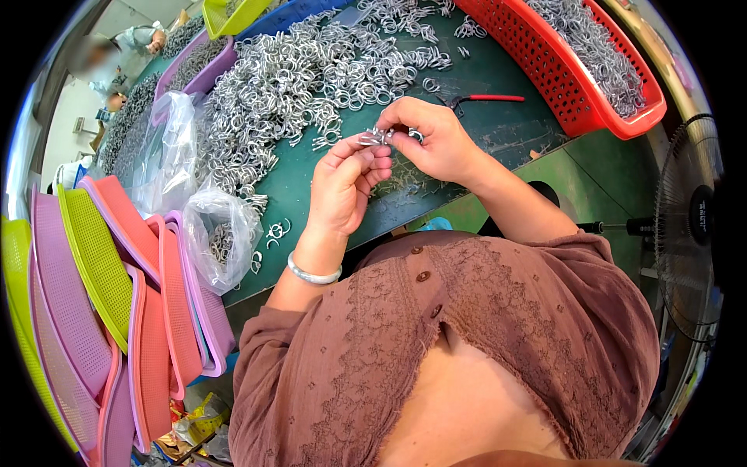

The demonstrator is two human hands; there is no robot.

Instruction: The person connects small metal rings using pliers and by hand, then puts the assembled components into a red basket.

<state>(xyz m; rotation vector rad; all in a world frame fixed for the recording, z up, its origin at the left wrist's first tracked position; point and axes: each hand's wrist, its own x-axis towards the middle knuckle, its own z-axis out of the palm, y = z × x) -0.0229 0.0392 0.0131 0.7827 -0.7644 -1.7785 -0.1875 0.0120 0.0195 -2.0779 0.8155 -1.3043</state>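
Small silvery metal ring clips (378, 137) are pinched between my two hands, above the near edge of the green table (311, 212). My left hand (342, 180) holds them from the left, thumb against curled fingers. From the right, my right hand (437, 140) grips at the same spot with thumb and forefinger; another ring shows beside its thumb. Which clip each hand holds is too small to make out. Beyond my hands spreads a large heap of the same ring clips (284, 70). Red-handled pliers (490, 98) lie just past my right hand.
At the right stands a red perforated basket (560, 78) of metal pieces. Clear plastic bags (222, 237), one holding rings, sit at the left near stacked coloured baskets (93, 288). A fan (689, 226) stands at far right. Another person (105, 74) is at the upper left.
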